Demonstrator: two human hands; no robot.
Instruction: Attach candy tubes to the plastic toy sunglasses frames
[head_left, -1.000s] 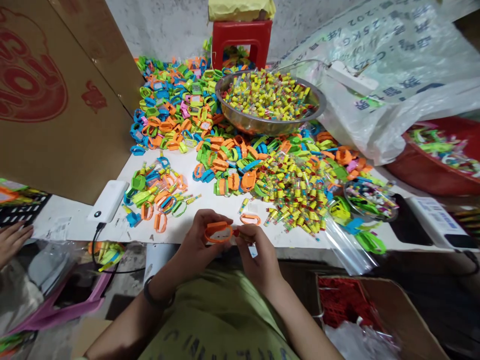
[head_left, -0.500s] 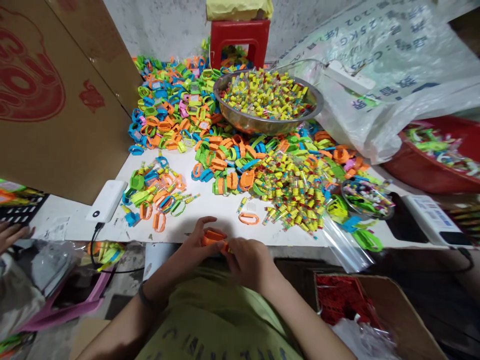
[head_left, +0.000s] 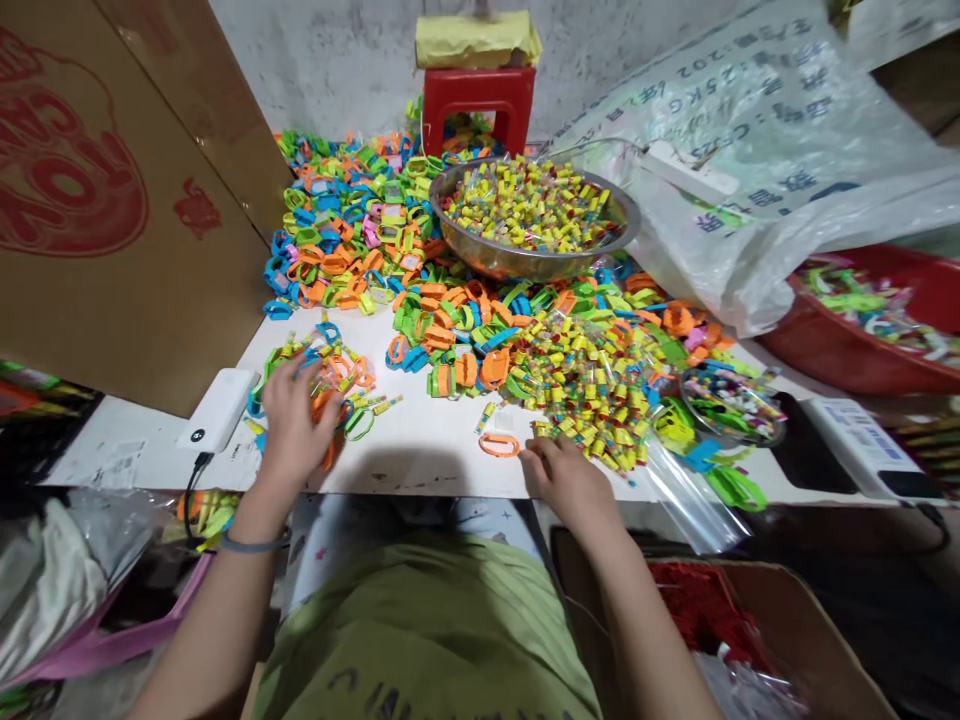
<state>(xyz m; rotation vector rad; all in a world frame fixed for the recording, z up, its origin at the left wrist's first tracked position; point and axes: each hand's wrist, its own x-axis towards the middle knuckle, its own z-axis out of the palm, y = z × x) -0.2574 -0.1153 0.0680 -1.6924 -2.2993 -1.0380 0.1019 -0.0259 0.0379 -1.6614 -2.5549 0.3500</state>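
Spreading our left hand [head_left: 292, 428] over multicoloured plastic rings [head_left: 347, 370], we curl our right hand [head_left: 574, 482] by yellow-capped clear plastic tubes [head_left: 592, 385], pinch unclear; likely picking step, needing 1 tube isolated.

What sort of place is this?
Probably a small toy workshop: heaps of bright plastic bands, a metal bowl piled with small yellow-ended tubes, and a cardboard box marked TOY.

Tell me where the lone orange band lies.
In the head view, the orange band lies on the white table, just left of the right hand.
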